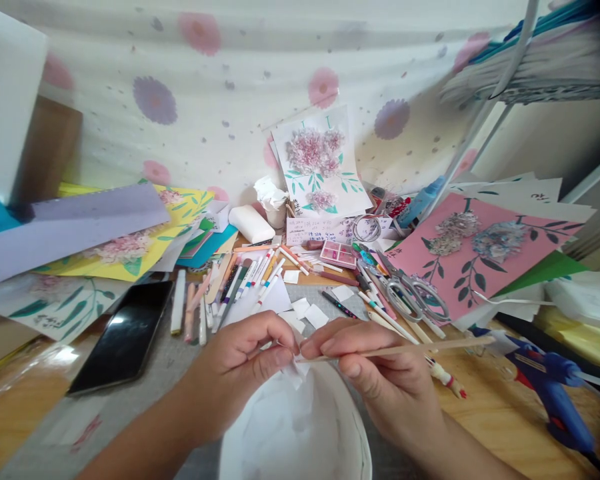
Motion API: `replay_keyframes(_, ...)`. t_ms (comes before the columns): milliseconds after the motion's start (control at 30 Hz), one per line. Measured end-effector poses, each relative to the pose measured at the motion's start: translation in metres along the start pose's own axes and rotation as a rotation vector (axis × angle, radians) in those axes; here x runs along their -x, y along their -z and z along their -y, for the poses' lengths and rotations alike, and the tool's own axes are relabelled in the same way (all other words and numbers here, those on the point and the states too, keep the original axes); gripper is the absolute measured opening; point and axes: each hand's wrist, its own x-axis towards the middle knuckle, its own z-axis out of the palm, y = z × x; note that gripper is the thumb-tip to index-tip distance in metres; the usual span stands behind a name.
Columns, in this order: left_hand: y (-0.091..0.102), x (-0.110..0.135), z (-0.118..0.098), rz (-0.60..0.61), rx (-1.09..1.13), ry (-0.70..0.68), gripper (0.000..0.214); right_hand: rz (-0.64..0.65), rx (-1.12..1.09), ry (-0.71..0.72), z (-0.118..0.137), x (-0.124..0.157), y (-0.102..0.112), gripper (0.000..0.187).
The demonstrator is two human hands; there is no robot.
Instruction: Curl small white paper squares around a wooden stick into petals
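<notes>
My left hand (pixel 253 363) pinches a small piece of thin white paper (pixel 296 375) between thumb and fingers. In my right hand (pixel 380 373) a thin wooden stick (pixel 440 345) lies between thumb and fingers, its left tip meeting the white piece. Both hands are held over a white bowl (pixel 295 433) at the front of the table. Several small white paper squares (pixel 316 316) lie just beyond my fingers. The part of the white piece inside my left fingertips is hidden.
A black phone (pixel 123 337) lies at left. Marker pens (pixel 230 287) and scissors (pixel 415 297) spread across the middle. A blue glue gun (pixel 550 380) is at right. Flower pictures on pink paper (pixel 455 280) and yellow paper (pixel 155 250) flank the table; another picture (pixel 325 167) stands behind.
</notes>
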Motion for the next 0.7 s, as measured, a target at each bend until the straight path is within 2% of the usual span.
replay_keyframes(700,0.0002,0.0010,-0.0003,0.037,-0.008,0.044,0.016,-0.005,0.030,-0.022,0.0002,0.0015,0.0008,0.020)
